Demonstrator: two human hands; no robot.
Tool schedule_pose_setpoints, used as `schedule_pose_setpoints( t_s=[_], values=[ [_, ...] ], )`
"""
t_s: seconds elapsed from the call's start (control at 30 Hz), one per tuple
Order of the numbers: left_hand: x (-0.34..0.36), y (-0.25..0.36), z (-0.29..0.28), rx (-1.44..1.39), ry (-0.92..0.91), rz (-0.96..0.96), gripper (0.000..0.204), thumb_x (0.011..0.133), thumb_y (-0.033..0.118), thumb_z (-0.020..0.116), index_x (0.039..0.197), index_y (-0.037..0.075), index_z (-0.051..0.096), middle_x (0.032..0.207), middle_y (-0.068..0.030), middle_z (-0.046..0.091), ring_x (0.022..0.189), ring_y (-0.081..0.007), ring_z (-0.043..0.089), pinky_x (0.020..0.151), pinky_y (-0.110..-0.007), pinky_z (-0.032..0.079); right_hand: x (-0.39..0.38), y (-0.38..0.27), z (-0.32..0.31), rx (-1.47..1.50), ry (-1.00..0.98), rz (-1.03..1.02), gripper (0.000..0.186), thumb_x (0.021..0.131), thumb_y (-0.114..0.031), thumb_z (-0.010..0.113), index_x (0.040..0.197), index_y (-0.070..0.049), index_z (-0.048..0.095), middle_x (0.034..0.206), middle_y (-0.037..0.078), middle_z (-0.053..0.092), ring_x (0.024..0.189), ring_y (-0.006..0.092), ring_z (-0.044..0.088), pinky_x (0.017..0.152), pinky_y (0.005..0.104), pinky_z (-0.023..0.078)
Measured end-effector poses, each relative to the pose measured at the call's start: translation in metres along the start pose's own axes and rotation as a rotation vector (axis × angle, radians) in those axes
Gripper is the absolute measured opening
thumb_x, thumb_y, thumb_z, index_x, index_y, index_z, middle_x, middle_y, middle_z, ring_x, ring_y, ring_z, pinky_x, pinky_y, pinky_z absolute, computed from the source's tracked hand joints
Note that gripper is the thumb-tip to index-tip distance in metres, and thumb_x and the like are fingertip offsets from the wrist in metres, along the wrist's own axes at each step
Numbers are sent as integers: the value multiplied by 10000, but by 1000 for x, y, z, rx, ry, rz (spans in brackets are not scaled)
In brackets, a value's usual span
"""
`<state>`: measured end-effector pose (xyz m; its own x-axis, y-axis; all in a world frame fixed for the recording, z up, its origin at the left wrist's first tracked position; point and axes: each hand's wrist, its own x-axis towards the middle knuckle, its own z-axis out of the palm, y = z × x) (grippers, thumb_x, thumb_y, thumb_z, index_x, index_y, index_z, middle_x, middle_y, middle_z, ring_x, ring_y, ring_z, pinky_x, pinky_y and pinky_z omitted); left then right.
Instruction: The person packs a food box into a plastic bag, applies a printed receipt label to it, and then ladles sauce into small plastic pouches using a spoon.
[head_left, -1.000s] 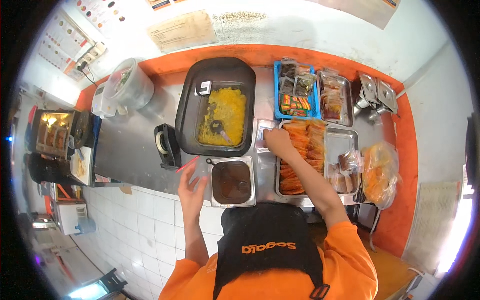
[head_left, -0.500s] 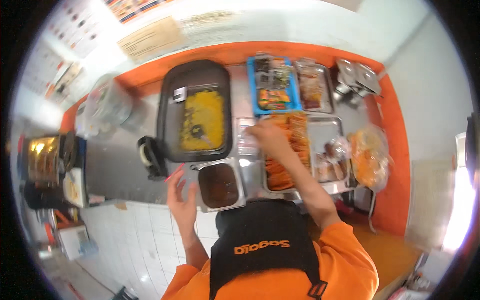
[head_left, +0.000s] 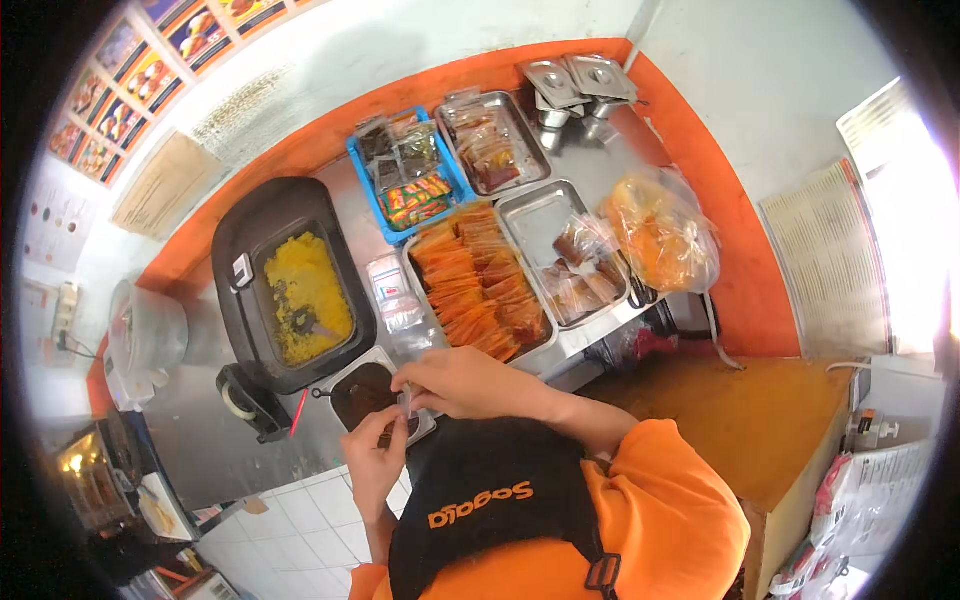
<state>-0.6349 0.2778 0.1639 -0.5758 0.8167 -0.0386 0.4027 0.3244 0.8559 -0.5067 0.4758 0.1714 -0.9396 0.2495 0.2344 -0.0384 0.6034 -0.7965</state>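
Note:
Over the metal pan of dark brown sauce (head_left: 357,391), both my hands meet at a small clear plastic bag (head_left: 405,399). My right hand (head_left: 462,384) pinches the bag from above with thumb and fingers. From the near side, my left hand (head_left: 374,458) grips its lower part between the fingertips. My fingers hide most of the bag, and its contents cannot be made out. Just beyond the pan lies a stack of clear plastic bags (head_left: 388,280). A tray of orange-red filled sachets (head_left: 470,285) stands right of that stack.
Left of the pan sit a black tape dispenser (head_left: 240,405), a red stick (head_left: 298,412) and a dark electric pan (head_left: 240,225) of yellow food. A blue basket (head_left: 453,165) of packets, steel trays (head_left: 515,215) and a bulging plastic bag (head_left: 660,235) occupy the right.
My right hand has left the stack of plastic bags and come back toward me with a small bag. My left hand has joined it, closing on the bag. The view has turned.

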Motion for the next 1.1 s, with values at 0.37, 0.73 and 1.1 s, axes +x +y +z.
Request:
schedule_pose_setpoints(
  t_s=[0.37, 0.73, 1.1],
  values=[
    [-11, -14, 20, -242, 202, -90, 185, 930, 125, 788, 982, -52, 766, 819, -42, 723, 749, -116, 620, 681, -289, 516, -17, -9, 32, 326, 65, 218, 341, 949, -357, 745, 1003, -20, 724, 875, 171, 766, 809, 333, 759, 745, 418, 588],
    [-17, -16, 0, -292, 96, -301, 176, 923, 180, 809, 970, 14, 772, 816, -66, 714, 703, -137, 599, 633, -285, 497, -5, 11, 38, 350, 27, 64, 242, 840, -254, 779, 828, -17, 735, 757, 170, 728, 674, 338, 709, 614, 416, 534],
    [-49, -23, 21, 399, -119, 238, 120, 846, 145, 725, 928, 58, 722, 773, -145, 688, 714, -363, 688, 652, -478, 546, -39, -3, 68, 69, -404, 240, 323, 932, -322, 547, 880, -42, 700, 862, 259, 718, 827, 488, 696, 788, 598, 548]
  ],
)
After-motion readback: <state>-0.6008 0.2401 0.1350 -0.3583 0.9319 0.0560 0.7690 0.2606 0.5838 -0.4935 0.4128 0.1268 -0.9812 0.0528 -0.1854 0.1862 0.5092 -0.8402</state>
